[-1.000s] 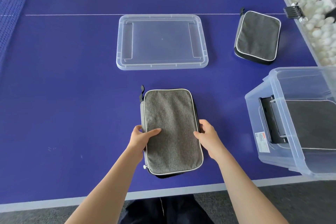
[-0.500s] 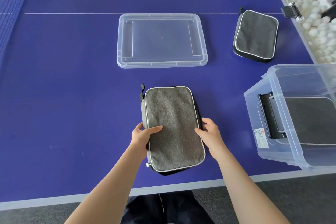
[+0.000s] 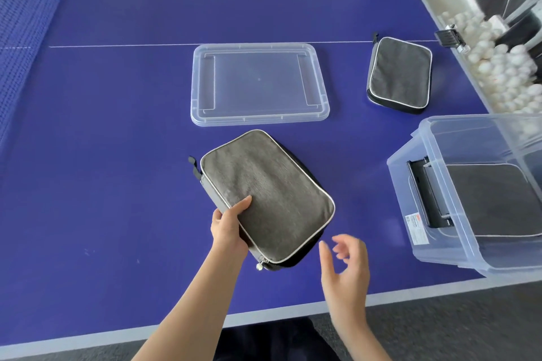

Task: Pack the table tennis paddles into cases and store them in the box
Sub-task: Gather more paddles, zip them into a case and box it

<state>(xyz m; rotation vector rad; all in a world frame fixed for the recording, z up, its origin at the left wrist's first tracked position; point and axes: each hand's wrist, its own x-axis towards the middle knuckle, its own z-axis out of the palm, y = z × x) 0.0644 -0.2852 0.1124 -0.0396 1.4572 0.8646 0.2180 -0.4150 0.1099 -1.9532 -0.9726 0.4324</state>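
Your right hand (image 3: 347, 265) has come off the grey paddle case (image 3: 265, 195) since half a second ago; it now hangs just beside the case's near right corner, fingers spread and loose, gripping nothing and blurred. Your left hand (image 3: 230, 227) keeps its grasp on the case's left edge, thumb on top of the fabric. The case, which lay square to you before, is now turned so its far end points to the right, and it appears tilted up over the blue table (image 3: 102, 184); its zipper pull (image 3: 260, 266) dangles at the near corner.

To the right, the clear storage box (image 3: 457, 184) sits at the table edge with another grey case (image 3: 492, 199) lying flat inside. A white sticker (image 3: 416, 227) on its wall carries print too small to read.

Farther off, the clear lid (image 3: 259, 85) lies flat, as before. A second closed case (image 3: 399, 75) rests to its right, and white balls (image 3: 498, 67) fill the trough beyond.
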